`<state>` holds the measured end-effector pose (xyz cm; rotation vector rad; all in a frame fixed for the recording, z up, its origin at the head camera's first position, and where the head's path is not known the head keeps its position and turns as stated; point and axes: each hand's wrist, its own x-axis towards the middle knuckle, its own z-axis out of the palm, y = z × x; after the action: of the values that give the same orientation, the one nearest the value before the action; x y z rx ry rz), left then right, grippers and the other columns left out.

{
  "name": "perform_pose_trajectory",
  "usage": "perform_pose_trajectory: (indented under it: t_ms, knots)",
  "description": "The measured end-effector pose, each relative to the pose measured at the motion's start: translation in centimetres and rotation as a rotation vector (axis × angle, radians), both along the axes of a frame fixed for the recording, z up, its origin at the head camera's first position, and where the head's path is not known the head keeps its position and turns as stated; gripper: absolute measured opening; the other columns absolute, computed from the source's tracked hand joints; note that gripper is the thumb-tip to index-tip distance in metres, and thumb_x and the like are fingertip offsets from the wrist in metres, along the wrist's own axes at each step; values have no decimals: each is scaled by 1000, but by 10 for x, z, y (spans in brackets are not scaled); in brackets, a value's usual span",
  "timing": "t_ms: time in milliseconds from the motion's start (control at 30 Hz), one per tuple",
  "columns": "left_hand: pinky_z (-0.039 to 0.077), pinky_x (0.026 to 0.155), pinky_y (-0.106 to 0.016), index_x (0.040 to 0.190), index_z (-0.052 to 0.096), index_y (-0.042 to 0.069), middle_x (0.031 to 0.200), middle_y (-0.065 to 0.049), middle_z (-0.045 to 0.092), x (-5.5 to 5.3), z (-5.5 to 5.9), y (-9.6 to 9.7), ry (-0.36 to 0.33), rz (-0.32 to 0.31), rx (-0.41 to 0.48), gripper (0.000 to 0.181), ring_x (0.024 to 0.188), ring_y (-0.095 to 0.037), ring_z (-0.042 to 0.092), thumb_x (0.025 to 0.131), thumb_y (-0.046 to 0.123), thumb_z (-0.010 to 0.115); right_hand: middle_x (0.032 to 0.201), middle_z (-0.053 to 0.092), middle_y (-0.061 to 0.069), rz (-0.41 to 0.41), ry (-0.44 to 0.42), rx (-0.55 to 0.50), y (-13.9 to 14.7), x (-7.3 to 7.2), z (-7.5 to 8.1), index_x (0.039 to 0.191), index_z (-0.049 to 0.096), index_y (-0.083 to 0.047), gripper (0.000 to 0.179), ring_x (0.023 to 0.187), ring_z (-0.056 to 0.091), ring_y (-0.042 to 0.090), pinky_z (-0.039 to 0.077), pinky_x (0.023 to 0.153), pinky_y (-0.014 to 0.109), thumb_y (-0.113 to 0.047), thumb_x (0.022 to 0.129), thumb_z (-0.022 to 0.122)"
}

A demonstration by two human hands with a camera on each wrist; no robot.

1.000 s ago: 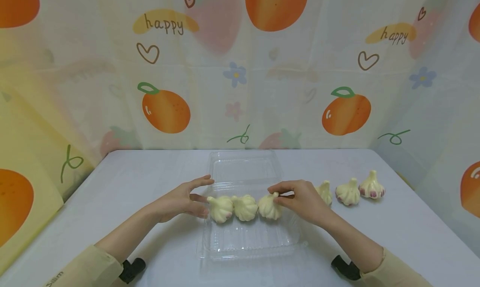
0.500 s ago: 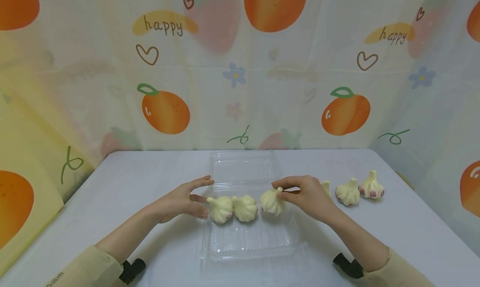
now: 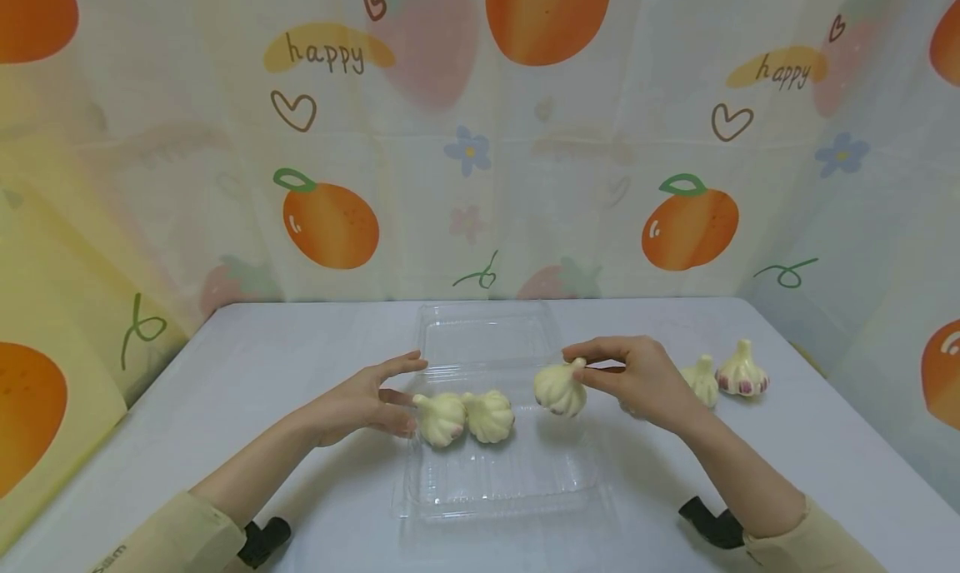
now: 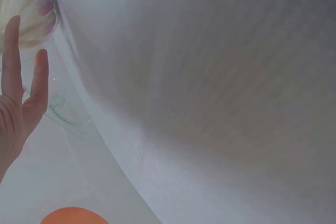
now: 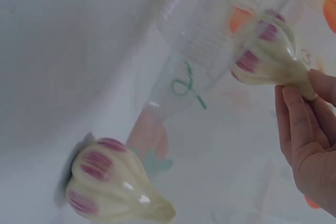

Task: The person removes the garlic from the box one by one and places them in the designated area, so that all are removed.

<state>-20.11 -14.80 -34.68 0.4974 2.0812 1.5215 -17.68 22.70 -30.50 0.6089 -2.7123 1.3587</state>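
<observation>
My right hand (image 3: 643, 381) pinches a pale garlic bulb (image 3: 558, 390) by its stem, above the right part of a clear plastic container (image 3: 510, 485). The right wrist view shows purple streaks on this bulb (image 5: 268, 51), thumb and fingertips at its neck. Two more garlic bulbs, a left one (image 3: 441, 421) and a middle one (image 3: 489, 417), sit side by side in the container. Beside the left bulb, at the container's edge, my left hand (image 3: 356, 402) has its fingers spread and grips nothing. In the left wrist view two extended fingers (image 4: 39, 80) point toward a bulb (image 4: 31, 9).
The container's lid (image 3: 487, 336) lies folded back toward the rear. Right of my right hand, a garlic bulb (image 3: 702, 381) and a purple-marked one (image 3: 742, 371) stand on the white table (image 3: 315, 506). Another bulb (image 5: 110, 182), mostly hidden by the hand in the head view, lies nearer.
My right hand has raised the garlic bulb and carried it rightward, apart from the middle bulb. My left hand has stayed in place.
</observation>
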Motion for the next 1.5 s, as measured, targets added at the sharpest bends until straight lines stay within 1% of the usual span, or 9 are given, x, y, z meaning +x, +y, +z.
perform_pose_trajectory:
  t_ms: [133,267,367,667,900,1067,1167,1300,1500]
  knots:
    - [61,91,-39,156,23,2,169,-10,0,0,-1,0,-2,5,-2,88,140,-46,41,83,6,72,117,75,4,-7,7,2,8,-1,5,113,74,-18,25,107,71,11,61,88,25,-25,89,73]
    - [61,91,-39,156,23,2,169,-10,1,0,-1,0,2,7,-7,88,139,-45,42,83,6,73,116,75,6,-9,28,-2,17,-2,9,114,74,-17,25,106,67,-2,60,88,22,-23,90,73]
    - [61,90,-39,156,23,1,169,-10,1,0,0,0,5,5,-8,88,139,-45,43,83,6,73,116,75,6,-7,33,-16,24,-1,13,114,74,-15,24,105,65,-7,59,88,18,-21,90,72]
    - [61,91,-38,155,23,0,169,-11,0,0,0,0,13,-3,0,89,139,-46,42,83,6,74,115,75,7,-12,38,8,42,1,23,115,74,-16,25,102,66,-6,58,85,15,-21,90,72]
    - [61,90,-38,156,23,2,169,-10,1,-1,-2,-1,15,1,-11,90,140,-46,41,82,7,74,117,74,6,-21,5,65,64,-5,25,115,73,-21,26,102,67,-5,58,85,17,-27,90,72]
    - [61,90,-39,155,23,1,169,-12,1,-1,-1,0,22,-4,-4,89,139,-47,41,82,6,74,115,74,7,20,-3,77,80,-10,23,115,73,-20,25,104,67,-1,59,83,19,-26,91,72]
    - [61,90,-39,155,23,0,169,-13,1,0,0,0,25,-7,-1,89,139,-47,41,82,6,74,114,75,5,42,-11,73,89,-12,23,115,73,-17,25,105,67,-1,59,82,20,-23,91,71]
    - [61,90,-39,155,23,0,169,-12,1,0,0,0,18,-2,1,89,139,-47,41,82,6,74,112,75,-5,61,-13,84,98,-13,23,116,73,-16,26,106,66,-3,59,81,19,-22,91,71]
    - [61,90,-39,155,23,1,169,-11,2,-1,-2,0,12,2,-8,89,139,-46,42,82,6,74,111,76,-5,94,0,99,109,-13,22,115,73,-11,25,107,65,-6,58,81,18,-17,91,71]
